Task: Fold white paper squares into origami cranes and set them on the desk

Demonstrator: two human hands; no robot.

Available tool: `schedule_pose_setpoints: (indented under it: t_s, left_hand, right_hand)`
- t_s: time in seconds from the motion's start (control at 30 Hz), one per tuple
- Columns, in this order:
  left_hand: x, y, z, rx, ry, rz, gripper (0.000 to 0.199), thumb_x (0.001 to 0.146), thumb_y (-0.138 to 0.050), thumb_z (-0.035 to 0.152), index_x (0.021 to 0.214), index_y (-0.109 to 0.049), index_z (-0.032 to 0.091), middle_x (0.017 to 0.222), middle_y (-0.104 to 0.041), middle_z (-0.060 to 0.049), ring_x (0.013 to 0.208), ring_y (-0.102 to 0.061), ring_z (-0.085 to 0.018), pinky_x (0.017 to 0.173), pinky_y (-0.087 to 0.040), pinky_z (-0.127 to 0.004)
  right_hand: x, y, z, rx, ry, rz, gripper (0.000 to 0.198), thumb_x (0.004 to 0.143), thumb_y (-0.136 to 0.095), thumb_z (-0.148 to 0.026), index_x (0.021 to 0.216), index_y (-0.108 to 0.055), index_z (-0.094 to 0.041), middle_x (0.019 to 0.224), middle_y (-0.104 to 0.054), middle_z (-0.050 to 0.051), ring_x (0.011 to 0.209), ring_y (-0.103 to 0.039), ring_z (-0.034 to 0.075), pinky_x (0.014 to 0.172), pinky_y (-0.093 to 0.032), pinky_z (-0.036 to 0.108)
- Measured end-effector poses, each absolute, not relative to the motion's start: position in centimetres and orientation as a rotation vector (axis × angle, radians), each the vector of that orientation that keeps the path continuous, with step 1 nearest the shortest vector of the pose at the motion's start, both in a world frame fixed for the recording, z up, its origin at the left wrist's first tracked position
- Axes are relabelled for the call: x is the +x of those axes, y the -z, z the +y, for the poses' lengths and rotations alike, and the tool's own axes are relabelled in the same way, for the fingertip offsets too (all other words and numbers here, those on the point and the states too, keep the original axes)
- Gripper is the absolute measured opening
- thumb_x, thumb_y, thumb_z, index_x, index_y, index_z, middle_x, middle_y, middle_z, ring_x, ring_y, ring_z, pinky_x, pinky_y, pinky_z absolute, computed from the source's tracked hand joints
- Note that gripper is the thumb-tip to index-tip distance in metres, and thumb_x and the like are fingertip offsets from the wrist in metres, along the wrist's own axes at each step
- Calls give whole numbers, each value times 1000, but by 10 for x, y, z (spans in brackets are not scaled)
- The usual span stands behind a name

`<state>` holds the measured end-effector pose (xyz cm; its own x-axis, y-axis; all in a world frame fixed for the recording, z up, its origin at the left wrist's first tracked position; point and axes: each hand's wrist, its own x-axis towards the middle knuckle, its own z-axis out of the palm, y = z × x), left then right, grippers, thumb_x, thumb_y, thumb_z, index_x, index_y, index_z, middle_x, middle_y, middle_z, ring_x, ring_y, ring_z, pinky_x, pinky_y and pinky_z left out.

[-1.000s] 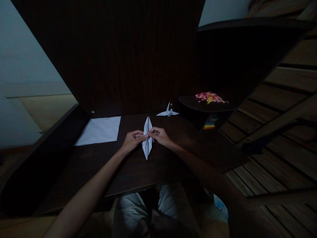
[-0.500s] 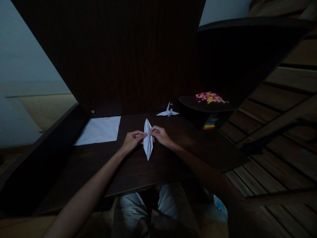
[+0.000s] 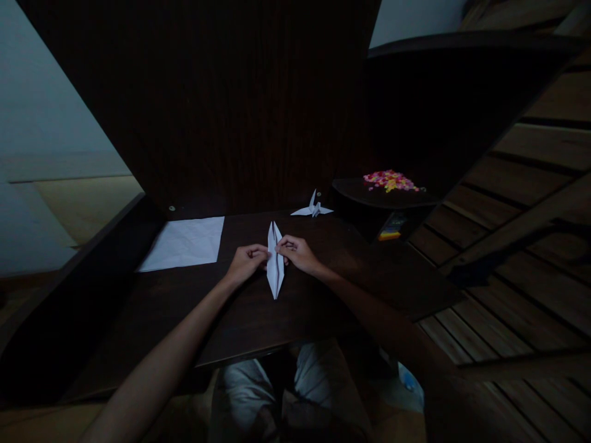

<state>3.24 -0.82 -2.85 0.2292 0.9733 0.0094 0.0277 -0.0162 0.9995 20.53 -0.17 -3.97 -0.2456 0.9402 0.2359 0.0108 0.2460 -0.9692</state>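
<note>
A long, narrow piece of folded white paper (image 3: 276,271), pointed at both ends, is upright in the view between my hands, over the dark desk (image 3: 240,326). My left hand (image 3: 245,261) pinches its left edge near the middle. From the other side my right hand (image 3: 298,253) grips the right edge, thumb and forefinger on the paper. A dark slit runs down its centre between the folded flaps. Beyond it, close to the back panel, stands a finished white paper crane (image 3: 314,208) with its wings spread.
A flat, creased white paper sheet (image 3: 187,243) lies to the left. On the right, a small rounded shelf (image 3: 351,187) bears a heap of tiny pink, red and yellow pieces (image 3: 391,180). Colourful items (image 3: 391,227) sit beneath it. A raised side panel (image 3: 92,277) bounds the desk's left.
The flaps of the folded paper have flattened, and its central slit looks straighter and clearer. My left thumb has drawn back slightly to the left edge.
</note>
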Motion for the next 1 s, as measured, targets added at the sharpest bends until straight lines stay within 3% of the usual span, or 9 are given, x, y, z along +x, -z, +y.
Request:
schedule_pose_setpoints:
  t_s: [0.43,0.77,1.0]
  left_hand:
    - [32,33,-3,1172,-1081,1023,16,57,-71,27,64,-64,14,61,-63,-1,53,-57,-12,51,-45,-23]
    - [30,30,-7,1279,-1021,1039,32,61,-77,43,69,-68,14,61,-65,-1,50,-53,-11,50,-39,-22]
    - [31,30,-6,1214,-975,946,34,62,-76,44,72,-67,13,67,-68,-5,60,-62,-16,57,-46,-25]
  right_hand:
    - [205,46,4,-811,-1216,-1417,29,72,-63,-32,81,-38,-22,55,-53,-11,40,-51,7,40,-42,17]
    - [205,48,4,-811,-1268,-1437,38,67,-70,-34,82,-36,-23,60,-54,-10,43,-53,7,41,-42,18]
    - [207,45,5,-802,-1263,-1452,37,65,-74,-37,78,-43,-21,62,-56,-7,48,-56,9,45,-46,21]
